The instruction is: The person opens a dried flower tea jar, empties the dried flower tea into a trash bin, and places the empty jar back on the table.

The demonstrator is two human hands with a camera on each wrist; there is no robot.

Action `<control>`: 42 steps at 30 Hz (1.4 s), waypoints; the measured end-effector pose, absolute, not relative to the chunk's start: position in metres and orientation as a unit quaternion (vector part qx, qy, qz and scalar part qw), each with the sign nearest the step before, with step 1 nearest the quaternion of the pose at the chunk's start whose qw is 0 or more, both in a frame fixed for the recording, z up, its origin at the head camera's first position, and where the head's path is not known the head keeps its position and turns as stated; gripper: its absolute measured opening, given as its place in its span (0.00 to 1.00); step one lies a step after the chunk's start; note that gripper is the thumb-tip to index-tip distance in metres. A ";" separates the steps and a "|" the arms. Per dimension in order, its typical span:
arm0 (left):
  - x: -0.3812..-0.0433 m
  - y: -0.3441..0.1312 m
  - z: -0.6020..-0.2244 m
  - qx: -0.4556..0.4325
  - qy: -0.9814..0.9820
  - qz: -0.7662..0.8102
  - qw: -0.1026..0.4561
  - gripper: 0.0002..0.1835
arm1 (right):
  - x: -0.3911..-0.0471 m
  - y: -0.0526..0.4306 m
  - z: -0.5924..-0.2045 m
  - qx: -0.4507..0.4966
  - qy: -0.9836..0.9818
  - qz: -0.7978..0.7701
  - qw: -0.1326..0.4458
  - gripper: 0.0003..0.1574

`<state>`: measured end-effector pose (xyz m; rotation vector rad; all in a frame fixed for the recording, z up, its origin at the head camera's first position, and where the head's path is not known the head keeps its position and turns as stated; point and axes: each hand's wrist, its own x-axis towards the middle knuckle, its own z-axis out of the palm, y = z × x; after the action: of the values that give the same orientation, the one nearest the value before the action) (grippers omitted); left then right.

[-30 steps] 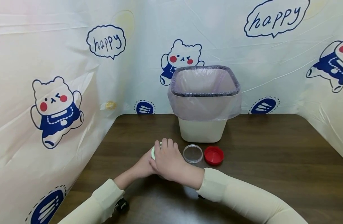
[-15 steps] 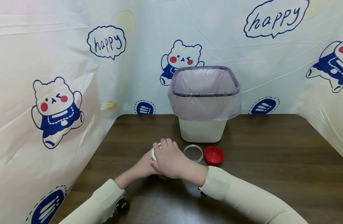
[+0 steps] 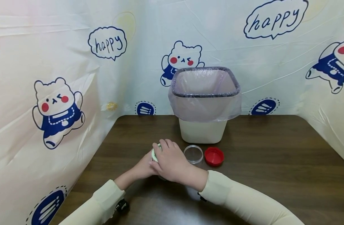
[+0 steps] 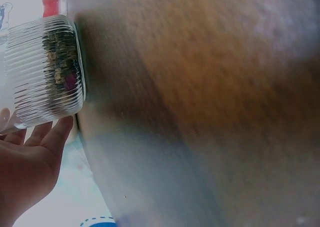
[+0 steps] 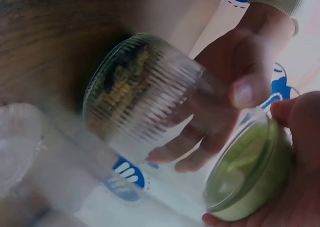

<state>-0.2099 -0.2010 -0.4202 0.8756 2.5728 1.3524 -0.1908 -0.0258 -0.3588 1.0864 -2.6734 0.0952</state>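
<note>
A clear ribbed jar (image 5: 142,89) stands on the table with a layer of dried, mixed bits at its bottom, also seen in the left wrist view as a ribbed jar (image 4: 30,69). My left hand (image 3: 145,165) holds it near the top, thumb and fingers around its side. At the jar's mouth is a pale green lid (image 5: 255,174), mostly covered in the head view. My right hand (image 3: 172,161) lies over this lid from above and grips its edge with bent fingers and thumb.
Right of the hands, a clear round lid (image 3: 193,154) and a red cap (image 3: 214,157) lie on the dark wooden table (image 3: 267,156). Behind them stands a cream bin (image 3: 204,131) with a translucent bag. A printed curtain (image 3: 143,62) hangs around the table.
My right hand shifts and turns slightly over the green lid, its wrist moving a little. My left hand and the jar stay in place.
</note>
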 end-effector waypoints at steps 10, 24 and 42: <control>-0.207 -0.198 -0.421 0.262 0.852 0.452 0.029 0.44 | -0.182 -0.045 -0.358 0.250 -0.957 -0.040 0.139 0.50; -0.208 -0.197 -0.420 0.250 0.841 0.476 0.063 0.47 | -0.195 -0.031 -0.361 0.339 -0.932 -0.009 0.128 0.43; -0.211 -0.197 -0.423 0.298 0.842 0.449 0.039 0.44 | -0.196 -0.020 -0.348 0.396 -0.916 0.056 0.030 0.40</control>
<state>-0.2108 -0.1969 -0.4226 0.9137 2.5814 1.3756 -0.1955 -0.0200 -0.3482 1.2202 -2.8235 0.1730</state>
